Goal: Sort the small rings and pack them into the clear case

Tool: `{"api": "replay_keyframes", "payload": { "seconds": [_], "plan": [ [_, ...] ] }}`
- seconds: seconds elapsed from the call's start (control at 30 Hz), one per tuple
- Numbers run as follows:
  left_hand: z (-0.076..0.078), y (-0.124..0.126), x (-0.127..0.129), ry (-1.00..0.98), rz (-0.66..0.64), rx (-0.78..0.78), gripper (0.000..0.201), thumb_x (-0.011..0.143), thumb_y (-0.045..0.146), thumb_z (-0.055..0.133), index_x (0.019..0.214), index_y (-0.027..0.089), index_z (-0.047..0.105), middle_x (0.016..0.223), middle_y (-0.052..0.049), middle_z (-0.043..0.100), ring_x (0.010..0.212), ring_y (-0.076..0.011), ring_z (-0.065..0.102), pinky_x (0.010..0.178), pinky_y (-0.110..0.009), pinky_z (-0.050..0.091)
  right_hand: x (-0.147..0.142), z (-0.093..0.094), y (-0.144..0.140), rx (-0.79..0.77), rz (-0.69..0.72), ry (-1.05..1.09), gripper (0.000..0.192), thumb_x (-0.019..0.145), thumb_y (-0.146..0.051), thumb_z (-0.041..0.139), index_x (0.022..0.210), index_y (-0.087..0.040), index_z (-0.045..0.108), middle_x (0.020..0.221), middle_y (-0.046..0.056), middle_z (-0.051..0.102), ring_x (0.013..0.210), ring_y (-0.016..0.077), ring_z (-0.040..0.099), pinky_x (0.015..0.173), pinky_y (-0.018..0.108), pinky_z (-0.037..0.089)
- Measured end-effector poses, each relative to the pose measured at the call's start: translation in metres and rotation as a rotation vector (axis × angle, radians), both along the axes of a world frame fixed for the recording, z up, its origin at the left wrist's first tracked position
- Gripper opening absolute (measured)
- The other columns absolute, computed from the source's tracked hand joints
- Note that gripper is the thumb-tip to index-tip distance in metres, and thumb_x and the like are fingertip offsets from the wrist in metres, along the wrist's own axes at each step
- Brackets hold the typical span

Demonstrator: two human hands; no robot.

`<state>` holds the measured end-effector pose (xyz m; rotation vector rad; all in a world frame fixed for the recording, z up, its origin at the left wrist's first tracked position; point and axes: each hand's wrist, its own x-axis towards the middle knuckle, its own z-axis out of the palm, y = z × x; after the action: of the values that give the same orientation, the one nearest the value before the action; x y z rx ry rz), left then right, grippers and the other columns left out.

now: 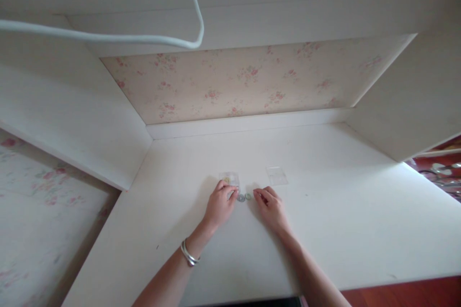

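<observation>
My left hand (220, 204) rests on the white desk (324, 230), its fingertips at the lower edge of a small clear plastic bag (230, 180) with something yellowish inside. Two small round pieces, a grey one (241, 198) and a greenish one (248, 196), lie on the desk between my hands. My right hand (271, 207) lies just right of them, fingers curled, tips close to the greenish piece. Whether either hand pinches anything is too small to tell. A silver bangle (189, 254) circles my left wrist.
A second small clear bag (276, 175) lies flat further back right. Floral wallpaper (234, 81) backs the desk recess, with white side panels left and right. A white cable (144, 38) hangs overhead. Metal objects (444, 177) show at the far right.
</observation>
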<state>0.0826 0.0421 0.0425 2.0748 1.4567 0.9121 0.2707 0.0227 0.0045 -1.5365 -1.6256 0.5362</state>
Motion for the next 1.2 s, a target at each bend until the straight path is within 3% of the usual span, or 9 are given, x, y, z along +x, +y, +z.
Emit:
{"api": "replay_keyframes", "payload": {
  "seconds": [0.2, 0.33, 0.53, 0.63, 0.73, 0.9, 1.2],
  "plan": [
    [0.004, 0.033, 0.001, 0.14, 0.046, 0.052, 0.017, 0.087, 0.022, 0.051, 0.093, 0.022, 0.067, 0.09, -0.002, 0.057, 0.082, -0.0126, 0.059, 0.08, -0.025, 0.047, 0.001, 0.001, 0.001, 0.0, 0.001, -0.004, 0.033, 0.091, -0.04, 0.042, 0.088, -0.021, 0.068, 0.077, 0.002, 0.058, 0.062, 0.0119, 0.054, 0.06, 0.024, 0.041],
    [0.0, 0.038, 0.0, 0.215, 0.067, 0.067, 0.019, 0.088, 0.02, 0.049, 0.092, 0.022, 0.067, 0.087, -0.002, 0.056, 0.08, -0.0121, 0.058, 0.077, -0.024, 0.046, 0.002, 0.0, 0.001, -0.005, -0.003, -0.01, 0.033, 0.091, -0.04, 0.042, 0.088, -0.021, 0.068, 0.077, 0.002, 0.058, 0.062, 0.012, 0.054, 0.06, 0.024, 0.041],
    [-0.004, 0.006, -0.009, 0.053, 0.069, 0.078, 0.022, 0.091, 0.026, 0.045, 0.096, 0.02, 0.065, 0.09, -0.004, 0.058, 0.084, -0.014, 0.057, 0.082, -0.027, 0.046, -0.001, 0.003, -0.004, 0.045, 0.075, -0.116, 0.032, 0.093, -0.037, 0.04, 0.09, -0.021, 0.068, 0.079, 0.004, 0.059, 0.066, 0.0131, 0.054, 0.061, 0.024, 0.042],
    [-0.006, -0.016, -0.013, -0.02, 0.029, 0.024, 0.023, 0.091, 0.029, 0.044, 0.095, 0.02, 0.065, 0.087, -0.004, 0.058, 0.083, -0.0149, 0.057, 0.08, -0.028, 0.047, -0.007, 0.008, -0.008, 0.135, 0.203, -0.287, 0.026, 0.092, -0.032, 0.044, 0.091, -0.021, 0.068, 0.081, 0.005, 0.059, 0.077, 0.0157, 0.054, 0.072, 0.027, 0.041],
    [-0.01, -0.031, -0.014, -0.072, -0.037, -0.074, 0.022, 0.091, 0.029, 0.045, 0.095, 0.021, 0.065, 0.088, -0.004, 0.06, 0.084, -0.015, 0.058, 0.079, -0.027, 0.048, -0.012, 0.012, -0.01, 0.16, 0.265, -0.44, 0.021, 0.091, -0.03, 0.048, 0.092, -0.022, 0.067, 0.082, 0.005, 0.06, 0.078, 0.0163, 0.052, 0.073, 0.028, 0.038],
    [-0.016, -0.036, -0.017, -0.144, -0.063, -0.169, 0.022, 0.09, 0.028, 0.046, 0.093, 0.02, 0.066, 0.088, -0.005, 0.061, 0.084, -0.0148, 0.059, 0.077, -0.026, 0.049, -0.018, 0.014, -0.009, 0.141, 0.256, -0.525, 0.021, 0.092, -0.03, 0.047, 0.091, -0.022, 0.067, 0.081, 0.005, 0.059, 0.076, 0.0159, 0.052, 0.071, 0.028, 0.036],
    [-0.019, -0.039, -0.022, -0.193, -0.088, -0.209, 0.022, 0.09, 0.027, 0.046, 0.092, 0.021, 0.067, 0.088, -0.004, 0.061, 0.082, -0.0137, 0.059, 0.075, -0.024, 0.049, -0.022, 0.007, -0.01, 0.129, 0.279, -0.504, 0.024, 0.093, -0.023, 0.042, 0.097, -0.022, 0.065, 0.083, 0.005, 0.06, 0.077, 0.0176, 0.053, 0.071, 0.03, 0.041]
  ]
}}
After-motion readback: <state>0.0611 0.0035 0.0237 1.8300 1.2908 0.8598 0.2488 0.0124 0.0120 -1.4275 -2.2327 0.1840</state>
